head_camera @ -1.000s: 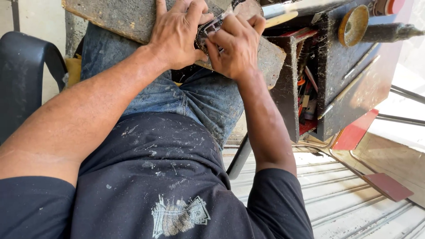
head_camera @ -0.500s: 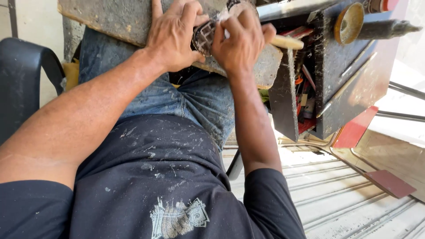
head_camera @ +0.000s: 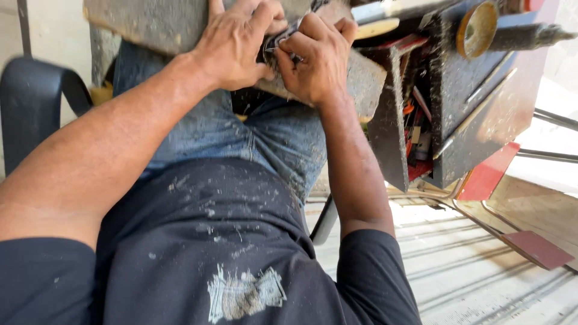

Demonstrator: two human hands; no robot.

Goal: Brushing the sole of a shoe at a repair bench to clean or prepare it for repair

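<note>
I sit with a rough grey board [head_camera: 150,24] lying across my lap. My left hand [head_camera: 235,51] presses down on the board and pinches a small dark metal piece [head_camera: 283,41]. My right hand [head_camera: 316,57] is curled in a fist around the same piece from the other side, knuckles up. The two hands touch each other over the board's near edge. Most of the piece is hidden between the fingers, so its shape is unclear.
An open dark toolbox [head_camera: 457,102] dusted with shavings stands to the right, holding several tools with red and orange handles. A round brass-coloured part [head_camera: 475,27] rests on its top. A dark chair arm [head_camera: 30,102] is at the left. Pale ribbed flooring [head_camera: 469,271] lies below.
Both hands have stayed on the small metal piece and shifted slightly to the left along the board. The right hand's fist has turned a little.
</note>
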